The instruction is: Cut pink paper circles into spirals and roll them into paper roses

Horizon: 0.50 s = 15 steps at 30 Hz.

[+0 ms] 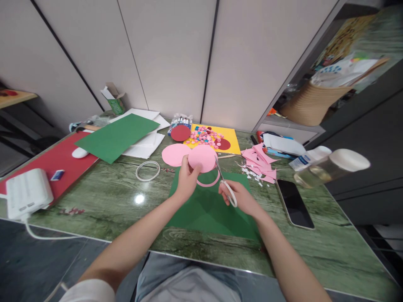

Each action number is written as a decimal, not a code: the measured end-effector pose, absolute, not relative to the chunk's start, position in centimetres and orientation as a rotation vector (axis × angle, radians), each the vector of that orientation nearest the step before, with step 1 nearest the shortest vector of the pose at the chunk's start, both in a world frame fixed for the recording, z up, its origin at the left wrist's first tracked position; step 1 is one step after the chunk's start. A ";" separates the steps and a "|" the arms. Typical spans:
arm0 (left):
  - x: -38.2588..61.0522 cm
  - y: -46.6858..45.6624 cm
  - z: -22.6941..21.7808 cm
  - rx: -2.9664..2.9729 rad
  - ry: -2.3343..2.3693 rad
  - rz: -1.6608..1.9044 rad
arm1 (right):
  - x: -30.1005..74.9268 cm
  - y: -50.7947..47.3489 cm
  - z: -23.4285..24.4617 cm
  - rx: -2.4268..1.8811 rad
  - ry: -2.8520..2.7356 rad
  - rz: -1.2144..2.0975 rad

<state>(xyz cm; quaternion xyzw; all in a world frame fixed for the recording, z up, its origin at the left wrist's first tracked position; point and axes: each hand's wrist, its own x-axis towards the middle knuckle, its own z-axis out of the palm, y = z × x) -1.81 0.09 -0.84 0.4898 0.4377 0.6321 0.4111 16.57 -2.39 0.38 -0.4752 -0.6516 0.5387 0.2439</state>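
Observation:
Between thumb and fingers, my left hand (188, 178) grips a round pink paper disc (203, 157) by its lower left edge. A pair of white-handled scissors (232, 195) is in my right hand (236, 196), its blades at the disc's right edge. Beneath the disc a curved pink paper strip (211, 181) hangs over the green paper sheet (210, 214); whether it is still joined to the disc I cannot tell. Another pink paper circle (174, 154) lies just left of the held one.
Behind my hands, pink pieces (204, 135) cover a yellow sheet (233, 138). Pink scraps (260, 163), a phone (295, 203) and a bottle (332, 167) lie to the right. Leftward are a white ring (147, 171), green paper (118, 136), red paper (63, 161) and a power bank (29, 193).

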 end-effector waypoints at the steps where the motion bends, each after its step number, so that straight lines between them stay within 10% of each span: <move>1: -1.8 0.1 -0.9 1.239 1.113 1.584 | 16.5 -2.4 0.4 -1.297 -1.785 1.469; 15: -1.9 -0.1 -1.2 1.334 1.130 1.517 | 16.6 -2.4 0.4 -1.283 -1.752 1.497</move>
